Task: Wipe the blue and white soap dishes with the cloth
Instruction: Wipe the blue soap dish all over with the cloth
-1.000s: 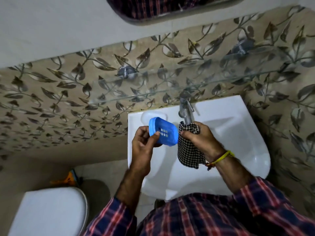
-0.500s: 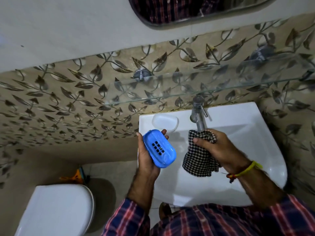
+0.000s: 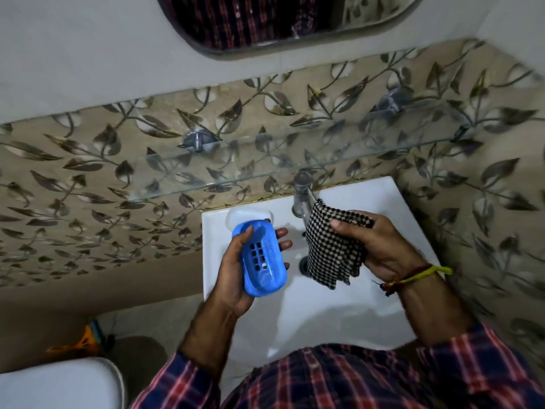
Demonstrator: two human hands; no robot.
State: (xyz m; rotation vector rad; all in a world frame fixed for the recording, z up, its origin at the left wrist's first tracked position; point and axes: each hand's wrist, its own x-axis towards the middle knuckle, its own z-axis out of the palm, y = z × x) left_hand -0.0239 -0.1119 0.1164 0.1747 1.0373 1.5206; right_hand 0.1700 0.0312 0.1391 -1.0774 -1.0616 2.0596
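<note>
Left hand (image 3: 233, 278) is cupping the blue dish (image 3: 262, 259) over the sink (image 3: 324, 305), fingers wrapped around it. Right hand (image 3: 380, 246) is pinching the cloth (image 3: 333, 246), apart from the dish.

Blue soap dish (image 3: 263, 258), black-and-white checked cloth (image 3: 333, 246), white sink (image 3: 339, 305), leaf-patterned beige tiles (image 3: 88, 187), red-and-navy plaid sleeves (image 3: 177, 385).

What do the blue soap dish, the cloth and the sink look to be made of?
Blue soap dish: seemingly moulded plastic, smooth and slightly glossy, with punched drain slots. Cloth: woven fabric in a black-and-white check, hanging limp in folds from the right hand. Sink: probably glazed ceramic, white and shiny with soft reflections.
</note>
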